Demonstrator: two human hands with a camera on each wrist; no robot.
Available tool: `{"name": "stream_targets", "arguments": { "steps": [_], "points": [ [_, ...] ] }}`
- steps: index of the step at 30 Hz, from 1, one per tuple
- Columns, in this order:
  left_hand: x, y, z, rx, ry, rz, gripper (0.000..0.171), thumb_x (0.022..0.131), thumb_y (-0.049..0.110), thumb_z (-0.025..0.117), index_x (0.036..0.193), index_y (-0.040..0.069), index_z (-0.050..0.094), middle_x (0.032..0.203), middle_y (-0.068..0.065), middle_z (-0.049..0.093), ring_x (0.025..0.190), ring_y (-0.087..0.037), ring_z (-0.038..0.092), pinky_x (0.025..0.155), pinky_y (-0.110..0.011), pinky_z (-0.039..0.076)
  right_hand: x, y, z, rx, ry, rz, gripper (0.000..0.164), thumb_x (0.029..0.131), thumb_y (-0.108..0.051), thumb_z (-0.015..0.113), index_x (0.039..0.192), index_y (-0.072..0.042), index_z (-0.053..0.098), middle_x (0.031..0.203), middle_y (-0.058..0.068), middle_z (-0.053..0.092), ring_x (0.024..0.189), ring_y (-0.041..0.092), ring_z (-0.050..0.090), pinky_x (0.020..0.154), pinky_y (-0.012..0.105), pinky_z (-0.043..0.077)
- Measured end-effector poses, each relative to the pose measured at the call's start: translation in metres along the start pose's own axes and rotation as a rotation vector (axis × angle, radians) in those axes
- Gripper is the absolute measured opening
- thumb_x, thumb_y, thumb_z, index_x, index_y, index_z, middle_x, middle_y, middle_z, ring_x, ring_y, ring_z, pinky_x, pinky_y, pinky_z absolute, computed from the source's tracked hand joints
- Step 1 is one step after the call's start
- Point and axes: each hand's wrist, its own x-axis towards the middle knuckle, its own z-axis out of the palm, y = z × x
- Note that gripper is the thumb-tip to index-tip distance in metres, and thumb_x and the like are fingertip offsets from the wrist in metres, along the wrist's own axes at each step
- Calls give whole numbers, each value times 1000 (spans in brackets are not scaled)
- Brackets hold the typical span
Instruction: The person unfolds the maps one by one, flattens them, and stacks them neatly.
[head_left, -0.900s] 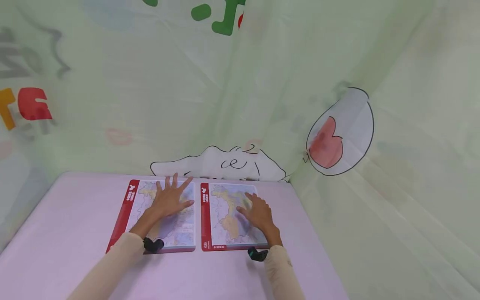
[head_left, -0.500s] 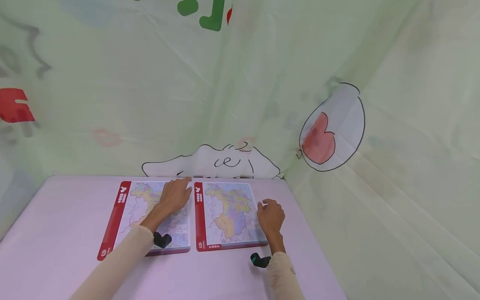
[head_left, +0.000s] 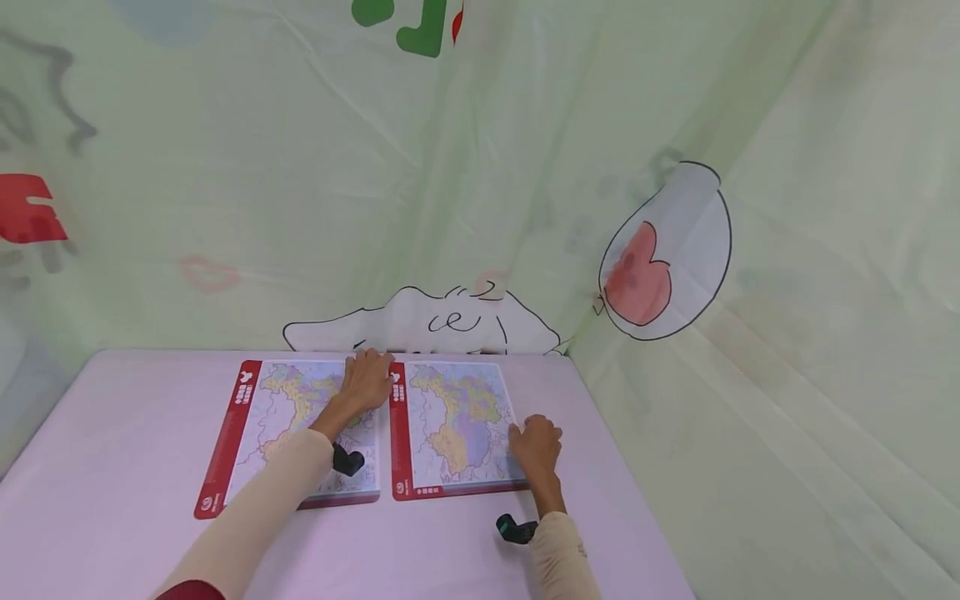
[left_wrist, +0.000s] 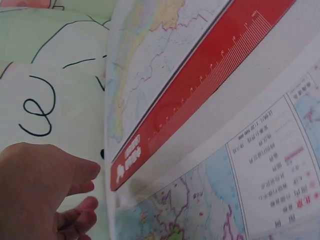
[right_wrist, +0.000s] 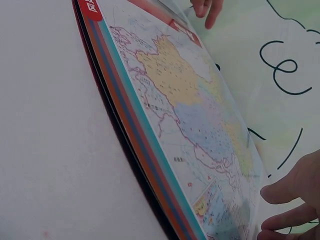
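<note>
Two map boards lie flat: the right map, and the left map just to its left, with a narrow gap between. As laying-out goes, the work looks done: both have their red strips on the left and their near edges roughly in line. What is left seems to concern the right map, since both hands are at its borders; nothing is lifted, so I judge any handling of it to be barely begun.

The left hand is at the right map's far left corner, its fingers bent; I cannot tell whether they grip it. The right hand is at the right map's right edge, thumb by the border and fingers bent outside it; whether it grasps the edge or merely rests there, I cannot tell either.

Printed on the right map, within a pale margin, are yellow, violet and green regions on pale ground. Its red strip bears white lettering and a ruler-like scale. From the right wrist, its near side shows thin bands of teal, red, blue, orange and black, perhaps a stack, perhaps a layered board. Beneath and around the right map is the pinkish table.
</note>
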Motion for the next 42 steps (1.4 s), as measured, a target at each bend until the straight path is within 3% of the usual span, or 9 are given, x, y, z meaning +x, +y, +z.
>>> {"name": "stream_targets", "arguments": {
  "steps": [8, 18, 27, 30, 33, 38, 40, 42],
  "points": [
    [12, -10, 22, 58, -13, -54, 48, 104, 17, 66, 145, -8, 60, 139, -34, 57, 131, -49, 46, 114, -67, 36, -5, 1, 6, 38, -7, 27, 41, 96, -15, 73, 121, 17, 71, 120, 35, 69, 108, 48, 57, 92, 61, 51],
    [16, -18, 26, 31, 0, -92, 51, 105, 20, 64, 152, -1, 60, 145, -32, 56, 134, -48, 45, 113, -66, 37, -9, -9, 2, 75, 3, 35, 38, 97, -14, 74, 122, 15, 72, 116, 31, 73, 105, 44, 63, 93, 59, 55],
    [22, -26, 34, -213, -31, -184, 59, 97, 14, 59, 156, 6, 59, 143, -29, 62, 124, -47, 49, 107, -62, 37, -8, -11, -6, 78, -30, 65, 35, 97, -11, 73, 120, 15, 73, 116, 32, 75, 101, 45, 72, 93, 61, 59],
    [19, -27, 31, -260, -57, -190, 60, 99, 15, 58, 159, 11, 55, 142, -25, 68, 119, -45, 55, 103, -61, 38, -7, -10, -9, 98, -17, 70, 32, 93, -9, 72, 116, 14, 76, 111, 32, 77, 94, 44, 73, 86, 59, 61],
    [16, -27, 26, -305, -84, -185, 60, 102, 16, 58, 162, 13, 52, 139, -24, 71, 120, -44, 61, 106, -63, 38, 3, 5, 2, 107, 23, 53, 30, 89, -8, 72, 112, 10, 79, 103, 28, 79, 87, 41, 73, 78, 53, 60],
    [7, -23, 19, -438, -85, -178, 53, 101, 11, 57, 153, -1, 57, 142, -27, 68, 123, -41, 66, 114, -61, 45, 7, 9, 4, 133, 31, 81, 30, 85, -6, 72, 110, 8, 81, 101, 26, 80, 86, 40, 73, 77, 53, 58],
    [3, -21, 18, -520, -80, -188, 48, 100, 8, 59, 145, -6, 60, 141, -27, 69, 121, -38, 68, 108, -51, 52, 6, 5, 1, 139, 26, 101, 29, 86, -5, 73, 110, 9, 81, 103, 27, 81, 89, 41, 74, 80, 56, 59],
    [-2, -20, 18, -628, -88, -193, 45, 99, 5, 62, 142, -8, 60, 135, -28, 70, 113, -34, 72, 93, -41, 59, 6, 5, -1, 132, 33, 111, 26, 87, -4, 72, 108, 8, 82, 104, 27, 81, 91, 43, 74, 82, 57, 59]
  ]
}}
